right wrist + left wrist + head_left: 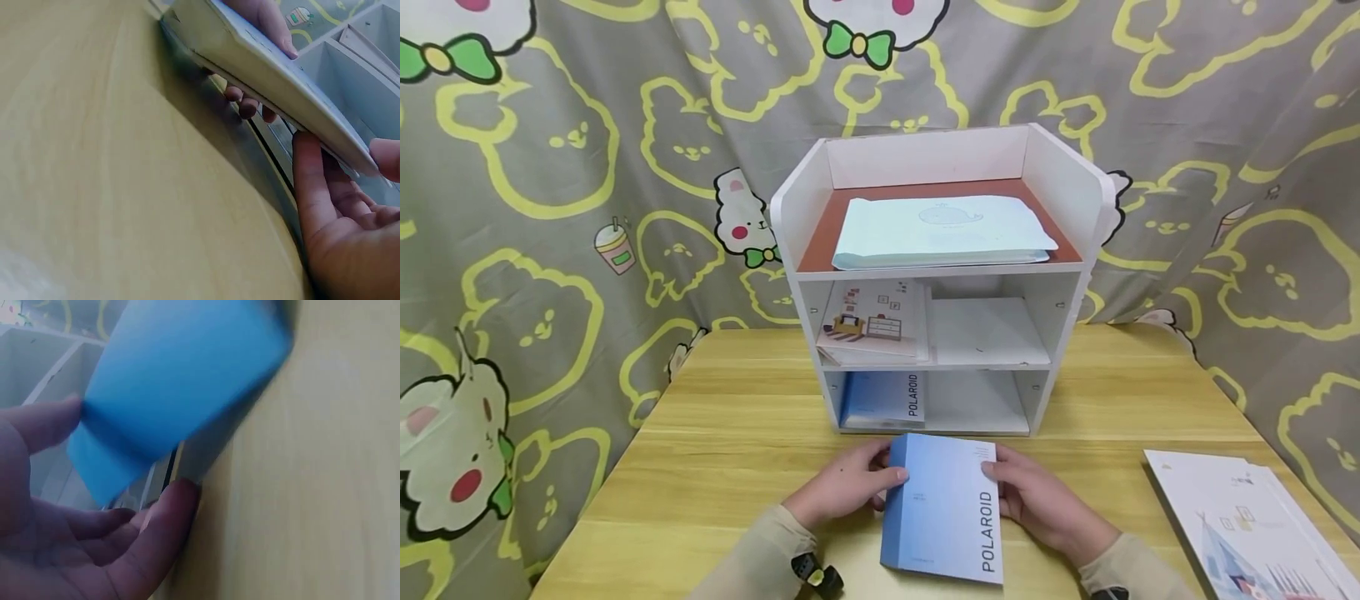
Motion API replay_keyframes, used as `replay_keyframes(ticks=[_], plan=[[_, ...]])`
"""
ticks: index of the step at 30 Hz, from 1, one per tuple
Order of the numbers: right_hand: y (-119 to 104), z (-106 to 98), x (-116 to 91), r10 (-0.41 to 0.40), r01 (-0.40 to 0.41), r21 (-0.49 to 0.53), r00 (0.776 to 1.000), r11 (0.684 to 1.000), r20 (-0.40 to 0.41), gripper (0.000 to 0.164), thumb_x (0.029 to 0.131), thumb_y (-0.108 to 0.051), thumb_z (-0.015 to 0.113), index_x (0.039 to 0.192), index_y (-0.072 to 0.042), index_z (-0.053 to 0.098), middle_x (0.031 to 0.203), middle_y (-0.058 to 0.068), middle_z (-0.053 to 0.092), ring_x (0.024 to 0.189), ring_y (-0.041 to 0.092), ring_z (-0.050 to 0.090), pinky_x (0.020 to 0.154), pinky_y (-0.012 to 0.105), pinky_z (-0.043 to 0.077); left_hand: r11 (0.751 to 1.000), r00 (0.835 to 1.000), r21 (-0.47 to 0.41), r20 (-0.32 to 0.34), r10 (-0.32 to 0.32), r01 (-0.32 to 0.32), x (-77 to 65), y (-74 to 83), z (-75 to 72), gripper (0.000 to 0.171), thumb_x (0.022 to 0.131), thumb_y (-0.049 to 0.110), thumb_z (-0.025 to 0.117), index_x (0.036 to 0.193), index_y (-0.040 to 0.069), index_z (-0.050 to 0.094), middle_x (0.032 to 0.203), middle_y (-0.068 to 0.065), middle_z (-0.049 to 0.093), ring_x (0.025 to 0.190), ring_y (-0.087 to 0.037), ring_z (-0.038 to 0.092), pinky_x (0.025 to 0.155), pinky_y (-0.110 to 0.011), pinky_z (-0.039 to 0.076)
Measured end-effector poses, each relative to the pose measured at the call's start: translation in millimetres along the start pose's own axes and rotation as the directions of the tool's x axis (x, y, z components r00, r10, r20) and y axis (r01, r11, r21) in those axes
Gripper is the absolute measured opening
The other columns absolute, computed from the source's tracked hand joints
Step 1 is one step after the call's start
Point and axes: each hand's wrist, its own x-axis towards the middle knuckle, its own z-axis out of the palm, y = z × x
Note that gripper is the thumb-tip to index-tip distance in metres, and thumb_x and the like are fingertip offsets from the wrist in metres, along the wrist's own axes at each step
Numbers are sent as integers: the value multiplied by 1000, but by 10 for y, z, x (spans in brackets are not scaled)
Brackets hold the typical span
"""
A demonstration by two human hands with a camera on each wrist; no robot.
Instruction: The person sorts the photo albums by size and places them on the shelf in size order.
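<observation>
A blue book marked POLAROID is held above the table in front of the shelf, its cover facing up. My left hand grips its left side, thumb on the cover and fingers beneath, as the left wrist view also shows. On the opposite side, my right hand pinches the edge between thumb and fingers. The right wrist view shows the book's thick page edge raised off the wood. Behind it stands a small white shelf with another blue POLAROID book in its lowest compartment, on the left.
Illustrated books lie at the left of the middle compartment. A pale green whale-print pack rests on the shelf's brown top. White illustrated books lie at the table's right. Patterned curtains hang around the wooden table.
</observation>
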Motion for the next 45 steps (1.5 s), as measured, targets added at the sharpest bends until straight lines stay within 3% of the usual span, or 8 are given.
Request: replay_keyframes(ticks=[3, 6, 10, 13, 24, 34, 39, 45], plan=[[-6, -30, -1, -5, 6, 42, 1000, 999, -10, 56, 107, -21, 49, 151, 8, 30, 125, 16, 64, 108, 26, 65, 92, 42, 56, 984, 998, -167, 47, -47, 54, -13, -22, 29, 67, 100, 31, 66, 149, -5, 39, 117, -14, 64, 93, -26, 69, 71, -40, 62], [-24, -72, -8, -15, 17, 84, 1000, 996, -16, 56, 108, -21, 47, 151, 9, 27, 126, 16, 63, 109, 26, 65, 94, 42, 55, 933, 986, -344, 159, -50, 103, -37, -50, 77, 67, 101, 28, 63, 153, -3, 33, 119, -17, 66, 102, -31, 68, 77, -45, 61], [-60, -163, -12, -43, 44, 140, 999, 989, -10, 46, 110, -19, 42, 146, 7, 31, 127, 13, 64, 112, 24, 66, 96, 42, 54, 845, 950, -518, 310, 40, 134, -45, -78, 193, 59, 105, 22, 57, 154, 1, 31, 123, -23, 64, 106, -39, 67, 82, -52, 59], [-89, -263, -28, -59, 56, 143, 998, 988, 20, 40, 110, -18, 40, 143, 5, 36, 126, 11, 65, 113, 22, 65, 97, 41, 53, 804, 935, -579, 344, 90, 136, -16, -73, 291, 54, 106, 19, 54, 152, 1, 33, 128, -24, 63, 110, -40, 66, 83, -53, 58], [-270, -654, -174, 11, -10, -54, 1000, 999, 18, 43, 111, -24, 40, 140, 7, 46, 116, 10, 69, 104, 22, 69, 89, 40, 57, 782, 968, -606, 250, 12, 147, 242, 81, 632, 62, 103, 17, 59, 155, 0, 29, 126, -20, 64, 109, -38, 66, 79, -46, 60], [-342, -715, -174, 6, 1, -126, 998, 992, 56, 48, 111, -23, 38, 144, 13, 39, 116, 15, 69, 103, 28, 68, 88, 46, 57, 778, 990, -616, 128, -56, 123, 358, 123, 706, 61, 101, 21, 57, 151, -3, 33, 118, -19, 63, 98, -29, 67, 67, -36, 59], [-316, -691, -127, -14, 22, -142, 999, 990, 53, 50, 111, -20, 39, 145, 16, 32, 118, 15, 68, 105, 29, 68, 90, 46, 57, 735, 993, -668, 87, -79, 117, 368, 107, 696, 66, 99, 24, 57, 153, -2, 28, 119, -21, 61, 97, -29, 65, 66, -34, 58], [-312, -691, -141, 8, -19, -229, 999, 973, -45, 62, 110, -23, 42, 147, 21, 21, 114, 15, 68, 100, 28, 68, 85, 43, 59, 667, 991, -733, 107, -77, 131, 444, 110, 726, 64, 102, 25, 60, 149, -5, 29, 121, -20, 56, 103, -27, 61, 84, -44, 59]])
